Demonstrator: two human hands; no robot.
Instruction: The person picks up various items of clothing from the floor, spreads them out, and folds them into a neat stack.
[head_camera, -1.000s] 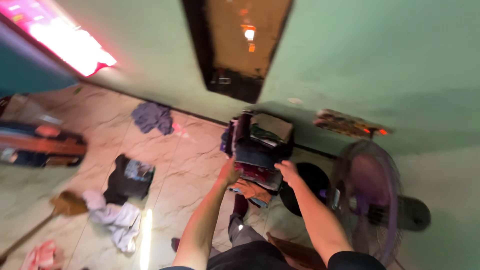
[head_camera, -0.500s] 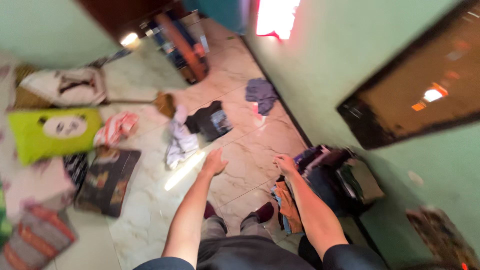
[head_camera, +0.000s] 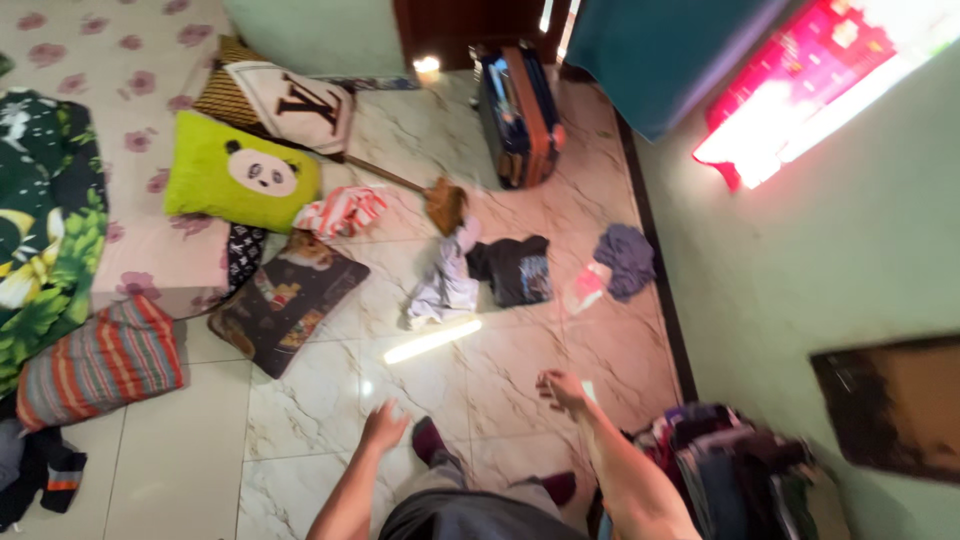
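- Left hand (head_camera: 384, 425) hangs over the tiled floor (head_camera: 300, 420), grip open and empty.
- Right hand (head_camera: 562, 388) is loosely spread too, holding nothing, near the pile of folded clothes (head_camera: 725, 460) by the wall.
- Loose garments lie farther off, unpicked: a white shirt (head_camera: 443, 285), a black shirt (head_camera: 515, 268), a grey cloth (head_camera: 625, 258).

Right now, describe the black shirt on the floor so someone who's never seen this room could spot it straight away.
Start at the upright suitcase by the far doorway and come toward the camera along the marble floor. The black shirt lies flat between a pale crumpled garment and a grey-purple heap. It is the only dark one, with a coloured print.
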